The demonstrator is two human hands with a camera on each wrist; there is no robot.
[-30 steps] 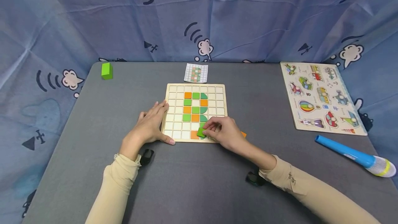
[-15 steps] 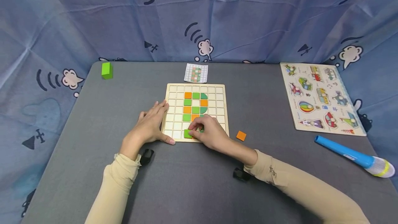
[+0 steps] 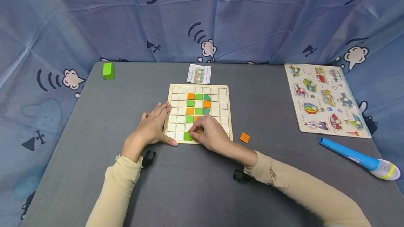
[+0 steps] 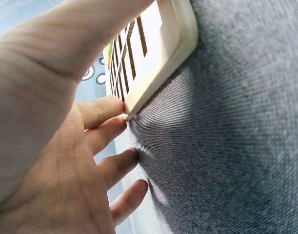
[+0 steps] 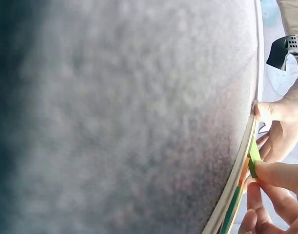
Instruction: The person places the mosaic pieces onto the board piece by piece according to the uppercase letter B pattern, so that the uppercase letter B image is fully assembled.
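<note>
A wooden grid board (image 3: 222,95) with green, orange and teal tiles in its middle columns lies on the table. My right hand (image 3: 209,134) pinches a green square tile (image 3: 187,136) between thumb and fingers at the board's near row; the right wrist view shows this green tile (image 5: 254,158) tilted against the board. Beneath that hand some tiles are hidden. Along the board's left edge my left hand (image 3: 153,127) rests with fingers spread, thumb at the near edge. In the left wrist view its fingertips (image 4: 120,105) touch the board's side.
Right of the board lies a loose orange tile (image 3: 244,137). Behind it is a printed pattern card (image 3: 199,74). A green block (image 3: 108,71) stands at the back left. At the right are a picture puzzle board (image 3: 328,101) and a blue toy microphone (image 3: 359,158).
My right hand has moved left along the near row with the green tile, then slightly further left and down. The loose orange tile has come fully into view. The left hand stays put.
</note>
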